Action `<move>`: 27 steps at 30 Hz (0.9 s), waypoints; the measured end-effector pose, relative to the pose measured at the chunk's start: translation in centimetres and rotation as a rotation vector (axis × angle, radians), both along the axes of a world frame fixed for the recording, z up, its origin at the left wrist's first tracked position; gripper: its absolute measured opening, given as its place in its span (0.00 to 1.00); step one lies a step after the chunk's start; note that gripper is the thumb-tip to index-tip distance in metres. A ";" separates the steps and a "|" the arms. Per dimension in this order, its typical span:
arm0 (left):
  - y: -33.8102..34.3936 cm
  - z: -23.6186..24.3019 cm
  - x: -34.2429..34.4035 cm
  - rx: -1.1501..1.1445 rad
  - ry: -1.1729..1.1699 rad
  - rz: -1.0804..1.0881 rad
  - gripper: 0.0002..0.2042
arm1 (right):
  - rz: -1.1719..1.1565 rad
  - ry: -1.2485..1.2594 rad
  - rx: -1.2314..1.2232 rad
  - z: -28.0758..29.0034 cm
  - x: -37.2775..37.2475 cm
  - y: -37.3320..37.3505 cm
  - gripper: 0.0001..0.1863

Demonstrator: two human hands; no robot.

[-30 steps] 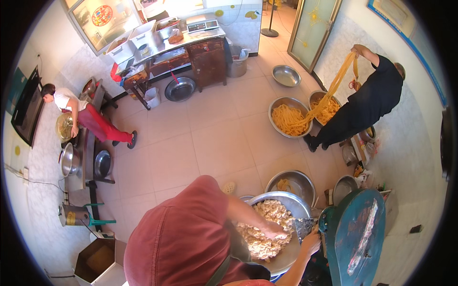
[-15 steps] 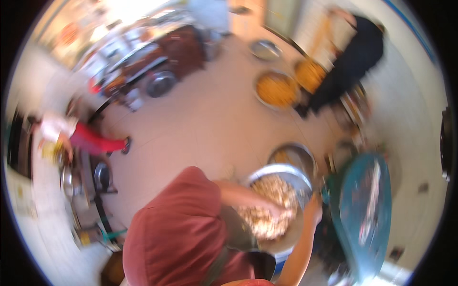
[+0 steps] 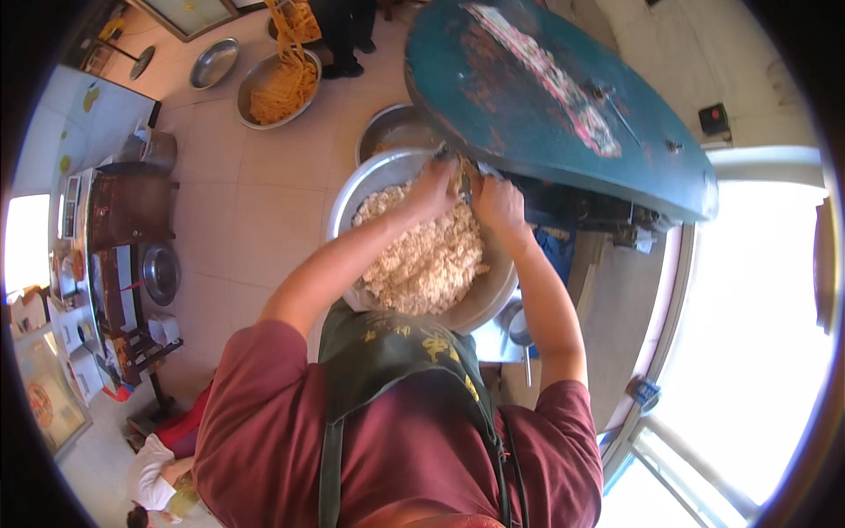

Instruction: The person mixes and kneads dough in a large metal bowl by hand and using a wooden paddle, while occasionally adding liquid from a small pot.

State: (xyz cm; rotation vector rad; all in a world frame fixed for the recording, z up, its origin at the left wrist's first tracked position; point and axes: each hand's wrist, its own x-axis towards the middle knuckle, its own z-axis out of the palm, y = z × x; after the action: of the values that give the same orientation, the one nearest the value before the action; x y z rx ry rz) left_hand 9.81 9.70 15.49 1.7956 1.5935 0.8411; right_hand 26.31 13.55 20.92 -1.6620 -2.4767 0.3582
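Observation:
A wide metal basin (image 3: 345, 195) in front of me holds pale, crumbly, dough-like lumps (image 3: 429, 251). My left hand (image 3: 431, 189) is over the basin's far rim, fingers curled at the near end of a large blue-green machine (image 3: 475, 97). Close by on its right, my right hand (image 3: 499, 208) is also closed, at the same end of the machine. A small yellowish-brown part or lump shows between the hands. What either hand grips is hidden by the fingers and the machine's edge.
Behind the basin stands another metal basin (image 3: 374, 132), partly covered. Farther off, a basin of orange strips (image 3: 282, 92) is near a person in dark trousers (image 3: 345, 35). A long-handled pan (image 3: 519, 327) sits at the right. A bench (image 3: 132, 207) and another person (image 3: 154, 471) are at the left.
My view has swung to the right. My left hand has left the crumbly lumps and come up to the machine's end beside my right hand. Orange strips are now lifted from the far basin.

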 end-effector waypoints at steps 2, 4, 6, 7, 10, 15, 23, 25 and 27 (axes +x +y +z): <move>2.4 -0.4 0.9 -0.122 0.033 0.029 0.34 | -0.030 0.010 0.001 -0.5 0.6 0.0 0.22; 2.8 0.4 0.9 -0.148 0.114 0.033 0.31 | -0.044 0.040 0.036 0.2 0.9 -0.4 0.25; 2.1 0.9 0.4 -0.101 0.204 -0.021 0.28 | 0.014 0.121 0.086 1.1 0.9 -1.1 0.28; 1.2 0.9 -0.5 -0.043 0.247 -0.080 0.26 | 0.067 0.172 0.091 1.5 1.0 -1.6 0.28; -2.8 1.7 -1.8 -0.051 0.263 -0.187 0.23 | 0.028 0.123 -0.035 0.6 0.1 -1.6 0.27; -9.8 0.7 1.3 -0.374 0.276 -0.765 0.23 | -0.019 -0.001 -0.073 -1.3 -0.8 1.0 0.26; -12.8 -4.8 1.0 -0.183 0.380 -0.700 0.32 | 0.094 0.130 -0.085 -1.0 1.9 -2.4 0.27; -11.7 -4.9 0.8 -0.265 0.310 -0.600 0.33 | 0.084 0.137 -0.070 -1.2 1.5 -2.4 0.27; -9.5 -5.4 0.6 -0.324 0.271 -0.455 0.32 | 0.050 0.117 -0.037 -1.6 0.8 -1.7 0.26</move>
State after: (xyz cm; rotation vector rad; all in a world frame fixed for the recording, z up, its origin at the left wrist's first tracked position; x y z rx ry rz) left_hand 10.45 0.16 10.04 1.9712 1.2999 0.1271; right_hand 27.07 11.86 19.28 -1.5470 -2.4431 0.4952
